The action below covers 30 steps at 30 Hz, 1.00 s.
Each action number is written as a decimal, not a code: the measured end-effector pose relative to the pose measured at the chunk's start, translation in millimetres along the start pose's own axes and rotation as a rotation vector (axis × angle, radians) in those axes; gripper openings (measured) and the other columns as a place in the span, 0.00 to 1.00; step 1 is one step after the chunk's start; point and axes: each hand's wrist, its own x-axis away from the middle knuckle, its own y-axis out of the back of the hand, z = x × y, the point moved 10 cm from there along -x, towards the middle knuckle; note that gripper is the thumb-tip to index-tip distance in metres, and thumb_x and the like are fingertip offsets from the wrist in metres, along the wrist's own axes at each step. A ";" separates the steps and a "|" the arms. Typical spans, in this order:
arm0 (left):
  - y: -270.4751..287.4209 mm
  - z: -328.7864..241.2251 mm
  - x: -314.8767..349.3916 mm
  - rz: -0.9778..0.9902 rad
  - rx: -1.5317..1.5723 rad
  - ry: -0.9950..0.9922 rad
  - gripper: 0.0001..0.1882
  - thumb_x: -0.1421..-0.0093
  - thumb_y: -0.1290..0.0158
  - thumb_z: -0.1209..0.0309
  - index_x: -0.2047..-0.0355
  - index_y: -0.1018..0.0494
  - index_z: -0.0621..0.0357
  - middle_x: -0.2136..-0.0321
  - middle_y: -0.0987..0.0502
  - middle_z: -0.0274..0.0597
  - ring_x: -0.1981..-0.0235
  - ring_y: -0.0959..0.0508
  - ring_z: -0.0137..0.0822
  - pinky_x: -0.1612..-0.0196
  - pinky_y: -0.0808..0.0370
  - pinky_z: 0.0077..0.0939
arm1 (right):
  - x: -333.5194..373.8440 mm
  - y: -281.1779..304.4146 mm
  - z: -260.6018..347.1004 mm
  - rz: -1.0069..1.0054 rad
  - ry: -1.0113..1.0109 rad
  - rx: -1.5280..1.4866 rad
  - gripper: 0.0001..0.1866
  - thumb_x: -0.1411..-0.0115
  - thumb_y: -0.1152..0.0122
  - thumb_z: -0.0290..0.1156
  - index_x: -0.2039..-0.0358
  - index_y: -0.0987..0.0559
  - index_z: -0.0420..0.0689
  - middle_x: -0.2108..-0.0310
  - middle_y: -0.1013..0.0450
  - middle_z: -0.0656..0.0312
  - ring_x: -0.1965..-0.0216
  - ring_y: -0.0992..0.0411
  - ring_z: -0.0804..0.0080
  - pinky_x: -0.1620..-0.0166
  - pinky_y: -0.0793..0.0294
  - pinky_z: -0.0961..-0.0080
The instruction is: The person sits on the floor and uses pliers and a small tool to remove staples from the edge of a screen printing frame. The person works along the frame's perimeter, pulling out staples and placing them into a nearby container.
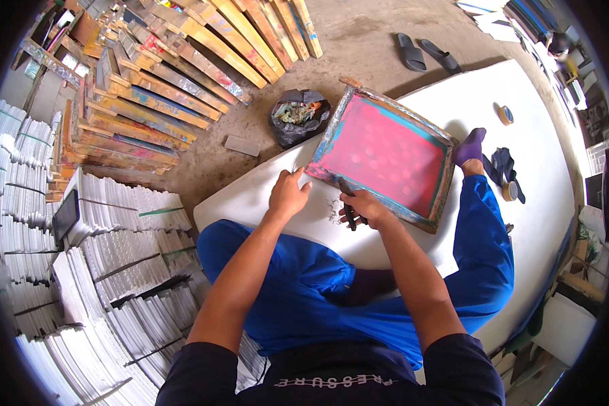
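A wooden screen-printing frame with pink mesh and teal borders lies tilted on the white board in front of me. My right hand is closed around a pair of black-handled pliers, whose head reaches the frame's near edge. Just off the frame's near left corner is my left hand, with thumb and index finger apart and nothing seen in it. The index fingertip points at that corner; whether it touches cannot be told. Small thin scraps lie on the board between my hands.
Around the white board stand a black bag of scraps, stacked wooden frames and bundled white sheets. Two tape rolls and dark cloth lie right of my foot. Black slides rest on the floor beyond.
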 end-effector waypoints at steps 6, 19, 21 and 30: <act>-38.8 35.9 4.0 0.035 0.094 0.085 0.32 0.39 0.40 0.61 0.36 0.32 0.55 0.58 0.25 0.54 0.57 0.22 0.50 0.51 0.25 0.41 | 2.9 -10.0 16.4 0.038 -0.069 0.009 0.23 0.30 0.46 0.44 0.45 0.30 0.38 0.60 0.22 0.48 0.65 0.19 0.60 0.68 0.20 0.59; -55.2 24.5 -8.3 0.127 0.143 0.045 0.35 0.42 0.40 0.61 0.35 0.34 0.56 0.51 0.26 0.58 0.50 0.23 0.55 0.47 0.24 0.45 | -24.4 7.8 16.7 -0.064 -0.073 0.240 0.20 0.33 0.45 0.41 0.53 0.26 0.36 0.71 0.22 0.49 0.77 0.21 0.63 0.78 0.23 0.64; -56.3 27.1 -9.3 0.102 0.126 0.033 0.35 0.42 0.40 0.61 0.35 0.34 0.57 0.52 0.26 0.58 0.50 0.23 0.55 0.47 0.24 0.44 | -32.6 7.2 13.0 -0.171 -0.002 0.335 0.18 0.35 0.44 0.39 0.59 0.24 0.33 0.77 0.24 0.50 0.83 0.24 0.63 0.84 0.27 0.66; -59.1 28.0 -7.6 0.087 0.129 0.069 0.40 0.43 0.38 0.63 0.31 0.39 0.56 0.58 0.23 0.54 0.55 0.21 0.50 0.50 0.25 0.40 | -38.1 -23.2 15.0 -0.689 0.461 1.202 0.19 0.31 0.51 0.39 0.64 0.25 0.33 0.67 0.22 0.36 0.65 0.19 0.48 0.72 0.19 0.53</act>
